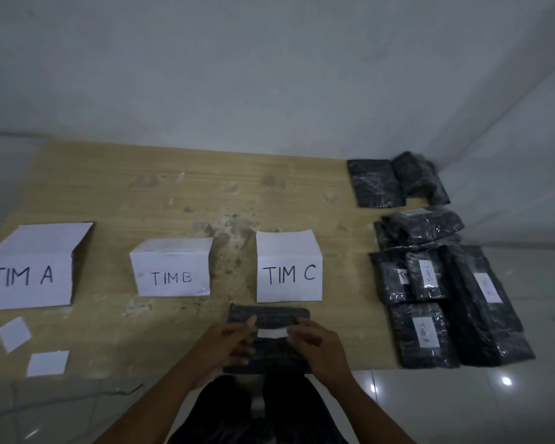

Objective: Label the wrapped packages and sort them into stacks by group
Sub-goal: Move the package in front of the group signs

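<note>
Label (272,332), small white strip, pinched at both ends between left hand (234,339) & right hand (314,344), held flat over pkg (269,315), prob. to stick it square. Pkg lies on bench (173,200) just below TIM C card (289,267), under the hands. Labelled pile (442,302) well to the card's right; no stacks by the cards yet.

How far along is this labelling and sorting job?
Early, by the look of it. Done: a few packages in the pile on the right already carry white labels. In hand: the left hand and right hand hold a white label over a dark package. Left: nothing is stacked by the TIM A, TIM B or TIM C signs yet.
</note>
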`<state>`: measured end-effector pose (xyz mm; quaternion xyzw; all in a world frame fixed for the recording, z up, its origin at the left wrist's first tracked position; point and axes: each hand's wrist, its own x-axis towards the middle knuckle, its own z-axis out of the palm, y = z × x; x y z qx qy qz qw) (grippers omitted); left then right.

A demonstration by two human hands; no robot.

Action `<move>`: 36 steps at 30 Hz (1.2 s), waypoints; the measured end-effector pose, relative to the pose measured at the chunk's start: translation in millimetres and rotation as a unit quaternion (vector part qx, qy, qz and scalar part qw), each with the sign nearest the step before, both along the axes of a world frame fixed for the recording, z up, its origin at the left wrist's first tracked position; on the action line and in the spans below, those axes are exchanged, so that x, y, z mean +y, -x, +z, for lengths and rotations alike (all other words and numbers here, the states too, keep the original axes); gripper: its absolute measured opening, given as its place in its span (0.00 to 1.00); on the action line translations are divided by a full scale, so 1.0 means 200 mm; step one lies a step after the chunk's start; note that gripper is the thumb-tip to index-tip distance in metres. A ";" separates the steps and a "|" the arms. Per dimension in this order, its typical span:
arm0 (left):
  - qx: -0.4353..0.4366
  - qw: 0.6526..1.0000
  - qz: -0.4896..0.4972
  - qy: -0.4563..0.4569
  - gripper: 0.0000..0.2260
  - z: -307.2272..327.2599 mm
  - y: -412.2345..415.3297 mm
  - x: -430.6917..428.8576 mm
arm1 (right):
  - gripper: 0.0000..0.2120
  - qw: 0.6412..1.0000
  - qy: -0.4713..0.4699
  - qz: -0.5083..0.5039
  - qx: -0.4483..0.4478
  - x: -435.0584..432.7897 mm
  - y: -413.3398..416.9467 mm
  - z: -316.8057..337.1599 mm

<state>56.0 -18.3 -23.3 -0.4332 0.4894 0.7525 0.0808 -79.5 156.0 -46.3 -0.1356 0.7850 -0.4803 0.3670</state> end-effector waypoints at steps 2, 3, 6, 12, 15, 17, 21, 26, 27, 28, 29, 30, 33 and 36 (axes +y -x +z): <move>-0.014 0.999 -0.007 0.043 0.13 -0.03 0.02 0.02 | 0.11 1.000 0.015 -0.005 -0.015 0.02 0.01 0.00; -0.018 0.997 -0.018 0.079 0.10 -0.04 0.02 0.03 | 0.12 0.999 0.022 -0.007 -0.033 0.02 0.01 0.00; -0.037 0.981 -0.046 0.184 0.03 -0.09 0.02 0.04 | 0.12 0.994 0.043 -0.013 -0.099 0.03 0.02 -0.01; -0.050 0.976 -0.036 0.209 0.15 -0.10 0.02 0.06 | 0.09 0.996 0.020 -0.061 -0.067 -0.02 0.04 -0.04; -0.073 0.975 -0.037 0.206 0.19 -0.13 0.03 0.06 | 0.11 0.998 -0.026 -0.050 -0.033 -0.03 0.05 -0.06; -0.088 0.972 -0.047 0.214 0.17 -0.15 0.02 0.06 | 0.11 0.999 -0.043 -0.029 -0.015 -0.03 0.04 -0.06; -0.112 0.965 -0.057 0.229 0.13 -0.18 0.00 0.05 | 0.10 0.996 -0.076 -0.014 0.033 -0.05 0.03 -0.07; -0.118 0.954 -0.062 0.270 0.11 -0.19 0.01 0.06 | 0.12 0.992 -0.108 0.007 0.071 -0.05 0.01 -0.08; -0.116 0.951 -0.065 0.279 0.11 -0.18 0.01 0.07 | 0.12 0.990 -0.116 0.012 0.074 -0.04 0.01 -0.09; -0.116 0.948 -0.067 0.287 0.11 -0.18 0.01 0.07 | 0.12 0.989 -0.122 0.021 0.077 -0.04 0.01 -0.09; -0.117 0.946 -0.066 0.296 0.11 -0.18 0.01 0.08 | 0.12 0.988 -0.129 0.030 0.082 -0.04 0.00 -0.09; -0.119 0.943 -0.064 0.305 0.11 -0.18 0.01 0.08 | 0.12 0.986 -0.135 0.037 0.087 -0.03 0.00 -0.09; -0.117 0.933 -0.060 0.336 0.10 -0.18 0.01 0.09 | 0.12 0.984 -0.143 0.040 0.100 -0.02 -0.01 -0.09; -0.118 0.919 -0.072 0.368 0.09 -0.17 0.01 0.11 | 0.10 0.979 -0.144 0.053 0.133 -0.01 -0.03 -0.09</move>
